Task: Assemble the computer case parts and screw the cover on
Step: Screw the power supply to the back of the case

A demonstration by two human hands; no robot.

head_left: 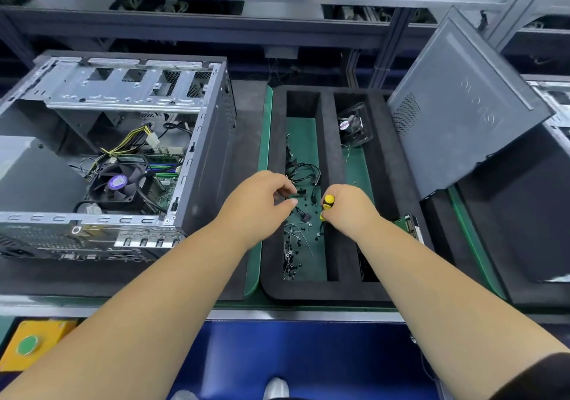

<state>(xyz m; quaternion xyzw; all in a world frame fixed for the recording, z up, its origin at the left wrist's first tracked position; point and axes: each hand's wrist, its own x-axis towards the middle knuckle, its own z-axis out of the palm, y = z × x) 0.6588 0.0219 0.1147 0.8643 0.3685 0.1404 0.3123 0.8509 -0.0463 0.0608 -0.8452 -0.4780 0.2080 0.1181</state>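
Observation:
The open computer case (203,152) lies on its side at the left, with the motherboard and CPU fan (118,183) showing inside. Its grey side cover (462,103) leans tilted at the right. Between them a black foam tray (330,140) has a slot holding loose screws (293,245) and black cables (303,173). My left hand (262,205) hovers over that slot, fingers curled, with a small dark part at its fingertips; whether it is held is unclear. My right hand (348,208) grips a yellow-and-black screwdriver (327,203) over the same slot.
A small case fan (354,125) sits in the tray's second slot. A green circuit board (408,223) peeks out beside my right wrist. A second dark case (524,214) stands at the far right. A yellow box with a green button (29,344) is at the bench's lower left.

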